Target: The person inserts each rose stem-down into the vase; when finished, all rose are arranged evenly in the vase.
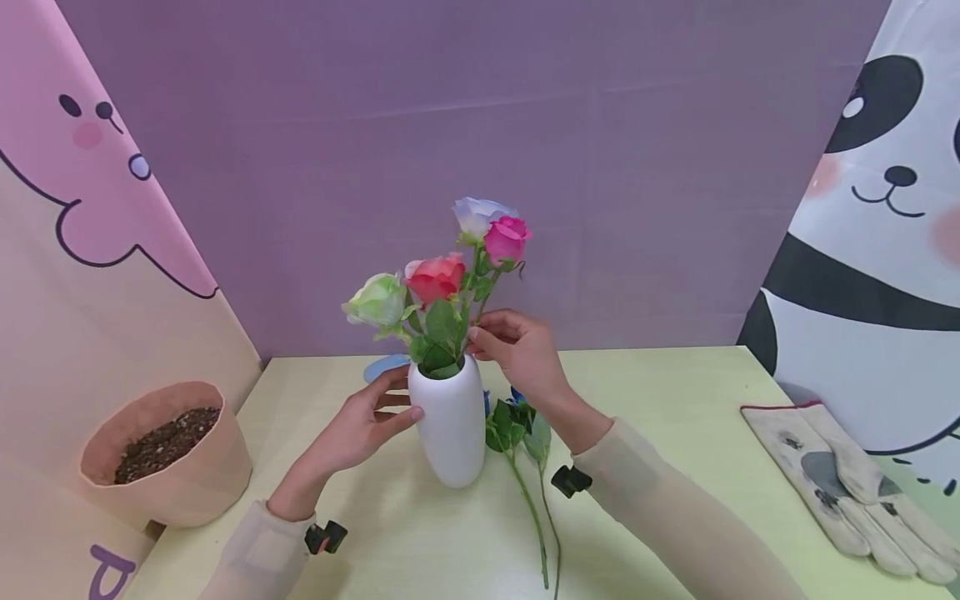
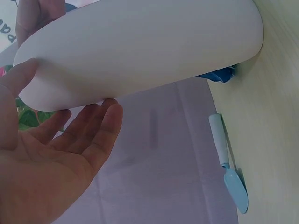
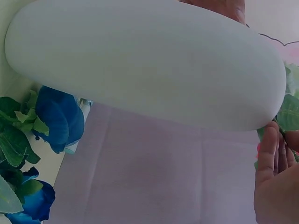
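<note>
L hand (image 1: 367, 429): grip holds vase (image 1: 450, 433) nr. rim, thumb in front, fingers behind.
Vase body: upright on desk (image 1: 660, 450), betw. hands; prob. hard, slick, breakable; hold upper sides, keep base down.
Pink flower (image 1: 507, 240): above vase, lower stem end hidden; prob. light, stem bendable, petals soft; take by stem.
R hand (image 1: 525, 354): grip narrow, pinches pink flower's stem nr. rim.
Blue flowers (image 3: 60, 117): on desk, R of vase; prob. light; lift by bare stems.

A small screened-off tabletop booth, in what kind of building cannot be told: a creased purple sheet (image 1: 637, 183) stands behind the pale yellow-green worktop (image 1: 667, 400), flanked by a pink-and-cream cartoon-printed panel (image 1: 112, 208) and a black-and-white panda-printed panel (image 1: 855, 358).
</note>
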The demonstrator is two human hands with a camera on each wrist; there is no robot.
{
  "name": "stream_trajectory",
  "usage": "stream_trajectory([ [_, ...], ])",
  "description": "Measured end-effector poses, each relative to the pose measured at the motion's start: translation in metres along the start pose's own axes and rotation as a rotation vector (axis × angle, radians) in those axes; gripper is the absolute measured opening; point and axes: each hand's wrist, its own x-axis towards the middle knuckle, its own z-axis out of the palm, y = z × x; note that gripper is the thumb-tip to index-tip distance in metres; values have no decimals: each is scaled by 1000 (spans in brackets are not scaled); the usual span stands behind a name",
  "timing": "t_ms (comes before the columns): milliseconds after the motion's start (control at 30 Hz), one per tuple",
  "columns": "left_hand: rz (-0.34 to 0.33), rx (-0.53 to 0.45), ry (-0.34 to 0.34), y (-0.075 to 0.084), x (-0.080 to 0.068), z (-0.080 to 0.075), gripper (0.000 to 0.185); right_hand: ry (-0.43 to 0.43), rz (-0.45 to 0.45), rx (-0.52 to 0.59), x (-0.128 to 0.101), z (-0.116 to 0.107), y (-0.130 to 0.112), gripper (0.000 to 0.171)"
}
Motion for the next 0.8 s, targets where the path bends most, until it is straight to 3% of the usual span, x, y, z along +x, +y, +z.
stream_trajectory([
  [267,4,-4,-1,0,-1,1,68,26,5,-69,7,4,6,23],
  [533,7,-4,-2,0,-1,2,69,-20,26,-144,9,5,12,20],
  [800,0,-5,-6,-2,0,1,70,-32,29,-90,6,2,9,27],
])
